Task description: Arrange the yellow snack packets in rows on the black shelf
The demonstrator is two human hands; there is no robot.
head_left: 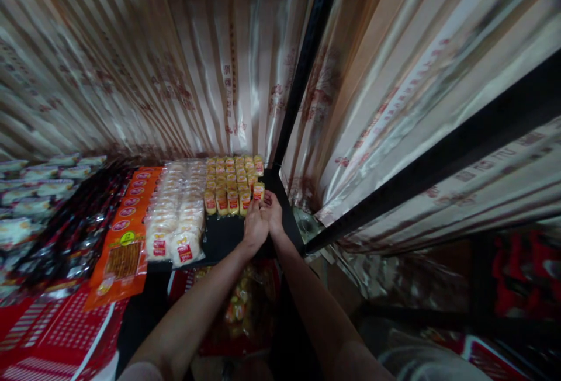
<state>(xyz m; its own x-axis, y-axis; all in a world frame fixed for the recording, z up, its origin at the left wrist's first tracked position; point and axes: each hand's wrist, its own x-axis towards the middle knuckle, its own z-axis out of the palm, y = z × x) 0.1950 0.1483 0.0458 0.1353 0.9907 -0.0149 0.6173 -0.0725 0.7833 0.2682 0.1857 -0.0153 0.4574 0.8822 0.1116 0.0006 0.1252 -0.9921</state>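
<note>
My left hand (255, 226) and my right hand (272, 212) are pressed together at the front right corner of a block of small yellow snack packs (232, 181) with red and white labels, standing in rows on a dark shelf (223, 238). Between the fingertips of both hands sits one yellow pack (259, 191) at the end of the front row. Both hands have their fingers closed around it. To the left of the yellow packs lie rows of white packs (177, 211) with red labels.
Orange packets (125, 235) lie left of the white packs, then dark red packs (79, 223) and pale packs (30, 188). Shiny striped wrapping hangs behind. A black upright post (302, 71) stands at the shelf's right corner. A bag of yellow packs (239, 305) lies below.
</note>
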